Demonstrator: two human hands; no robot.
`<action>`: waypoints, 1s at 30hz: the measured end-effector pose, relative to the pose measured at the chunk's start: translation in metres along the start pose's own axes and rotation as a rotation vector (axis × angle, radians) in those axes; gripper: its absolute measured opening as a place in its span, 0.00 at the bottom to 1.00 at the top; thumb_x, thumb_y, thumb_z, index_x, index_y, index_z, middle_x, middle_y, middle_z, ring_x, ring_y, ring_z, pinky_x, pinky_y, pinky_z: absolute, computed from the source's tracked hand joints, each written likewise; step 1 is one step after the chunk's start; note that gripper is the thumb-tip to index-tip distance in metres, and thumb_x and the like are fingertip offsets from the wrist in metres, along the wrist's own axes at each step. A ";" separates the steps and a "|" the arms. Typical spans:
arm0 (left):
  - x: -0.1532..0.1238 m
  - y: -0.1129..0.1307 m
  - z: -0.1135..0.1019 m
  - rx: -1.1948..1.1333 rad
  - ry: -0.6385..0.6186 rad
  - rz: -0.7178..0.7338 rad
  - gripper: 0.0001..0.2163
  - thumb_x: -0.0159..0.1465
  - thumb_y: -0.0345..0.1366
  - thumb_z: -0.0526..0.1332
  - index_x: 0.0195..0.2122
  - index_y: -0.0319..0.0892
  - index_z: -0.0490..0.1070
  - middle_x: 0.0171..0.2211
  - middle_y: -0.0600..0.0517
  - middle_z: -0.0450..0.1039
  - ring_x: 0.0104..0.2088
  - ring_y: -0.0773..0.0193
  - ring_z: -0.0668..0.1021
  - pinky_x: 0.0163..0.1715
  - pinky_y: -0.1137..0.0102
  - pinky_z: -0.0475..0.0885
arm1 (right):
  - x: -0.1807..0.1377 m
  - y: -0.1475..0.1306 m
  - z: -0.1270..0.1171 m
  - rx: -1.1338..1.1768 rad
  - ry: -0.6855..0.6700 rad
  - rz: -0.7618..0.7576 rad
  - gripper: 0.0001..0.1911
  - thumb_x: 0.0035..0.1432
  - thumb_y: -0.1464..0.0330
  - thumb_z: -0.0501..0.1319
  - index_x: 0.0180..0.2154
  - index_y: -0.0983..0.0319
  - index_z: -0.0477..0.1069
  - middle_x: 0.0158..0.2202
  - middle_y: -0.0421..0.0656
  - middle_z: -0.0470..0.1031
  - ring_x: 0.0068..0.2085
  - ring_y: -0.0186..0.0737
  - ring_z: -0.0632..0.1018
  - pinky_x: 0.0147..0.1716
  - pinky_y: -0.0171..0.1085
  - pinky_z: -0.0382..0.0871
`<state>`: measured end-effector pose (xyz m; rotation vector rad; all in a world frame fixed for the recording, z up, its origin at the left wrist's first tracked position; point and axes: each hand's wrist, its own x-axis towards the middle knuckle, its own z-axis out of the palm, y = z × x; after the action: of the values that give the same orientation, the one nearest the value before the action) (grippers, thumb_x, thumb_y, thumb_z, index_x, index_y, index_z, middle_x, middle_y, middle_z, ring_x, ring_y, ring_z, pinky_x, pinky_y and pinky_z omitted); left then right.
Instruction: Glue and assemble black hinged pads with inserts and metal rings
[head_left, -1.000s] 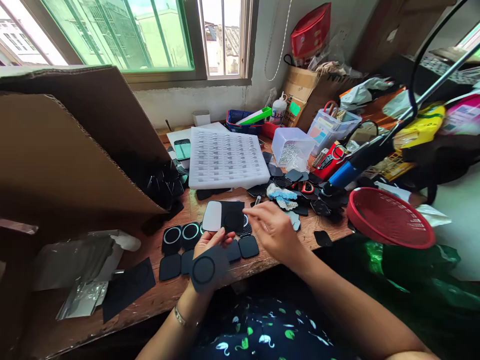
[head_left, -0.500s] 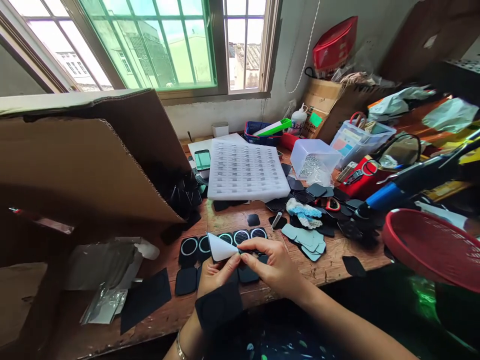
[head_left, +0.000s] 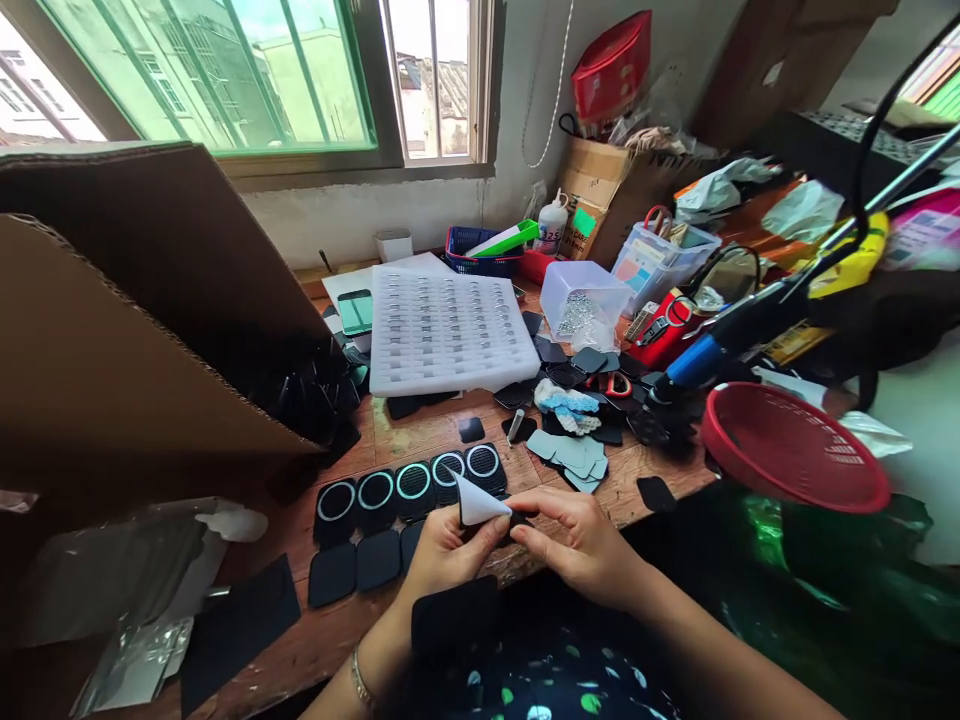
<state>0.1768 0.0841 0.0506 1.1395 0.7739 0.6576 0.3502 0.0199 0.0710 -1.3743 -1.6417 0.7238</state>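
Note:
My left hand (head_left: 454, 550) grips a thin sheet (head_left: 480, 503), white on the side facing me, with a dark edge and a pointed upper corner. At its lower right corner my right hand (head_left: 574, 535) pinches between thumb and fingers, touching the sheet and a small dark bit there. A dark rounded panel (head_left: 454, 612) shows below my left wrist; whether it is joined to the sheet I cannot tell. Beyond my hands lies a row of black square pads with white rings (head_left: 413, 482). Plain black squares (head_left: 332, 575) lie in front of that row, partly hidden by my left hand.
A large cardboard box (head_left: 150, 330) stands at left. Behind the pads sits a white foam tray (head_left: 450, 345). Grey rounded pieces (head_left: 574, 456), a blue-white knitted item (head_left: 568, 405) and a red basket (head_left: 795, 450) are at right. A black sheet (head_left: 241, 632) lies at left front.
The view has turned to the right, so the bench sits further left in the picture. Both hands keep hold of the sheet, which is now nearer the bench's front edge relative to the ringed pads.

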 end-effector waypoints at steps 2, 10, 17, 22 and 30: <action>0.003 -0.001 0.009 0.014 -0.038 0.002 0.15 0.55 0.47 0.72 0.29 0.39 0.83 0.26 0.48 0.80 0.29 0.62 0.78 0.32 0.71 0.72 | -0.008 0.002 -0.008 -0.059 0.005 -0.018 0.11 0.64 0.70 0.60 0.45 0.61 0.79 0.39 0.45 0.82 0.40 0.39 0.82 0.41 0.35 0.75; 0.011 0.000 0.015 0.062 -0.123 -0.030 0.15 0.54 0.47 0.73 0.31 0.38 0.83 0.27 0.46 0.81 0.29 0.59 0.80 0.33 0.69 0.74 | -0.011 0.010 -0.022 0.173 -0.089 0.172 0.11 0.64 0.66 0.60 0.43 0.63 0.80 0.38 0.45 0.83 0.38 0.39 0.83 0.38 0.34 0.76; 0.008 0.004 0.015 0.059 -0.085 -0.045 0.11 0.54 0.43 0.73 0.27 0.39 0.82 0.26 0.46 0.80 0.28 0.60 0.79 0.31 0.70 0.73 | -0.006 0.009 -0.025 0.211 -0.190 0.192 0.12 0.64 0.69 0.60 0.44 0.62 0.81 0.37 0.44 0.83 0.38 0.38 0.83 0.37 0.33 0.76; 0.009 0.001 0.011 0.065 -0.006 -0.009 0.11 0.52 0.40 0.74 0.31 0.39 0.82 0.29 0.47 0.81 0.31 0.59 0.81 0.34 0.70 0.74 | -0.002 0.009 -0.028 0.093 -0.109 0.077 0.12 0.63 0.71 0.61 0.46 0.62 0.80 0.42 0.45 0.83 0.44 0.40 0.82 0.44 0.37 0.77; 0.015 -0.011 -0.003 0.101 -0.004 0.001 0.12 0.53 0.41 0.73 0.32 0.38 0.82 0.31 0.47 0.82 0.31 0.61 0.81 0.34 0.72 0.75 | -0.003 0.006 -0.011 -0.283 0.057 -0.203 0.11 0.64 0.72 0.59 0.47 0.64 0.76 0.43 0.47 0.82 0.45 0.43 0.82 0.46 0.42 0.76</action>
<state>0.1838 0.0941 0.0363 1.2331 0.8105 0.6217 0.3628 0.0172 0.0702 -1.3802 -1.8577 0.3407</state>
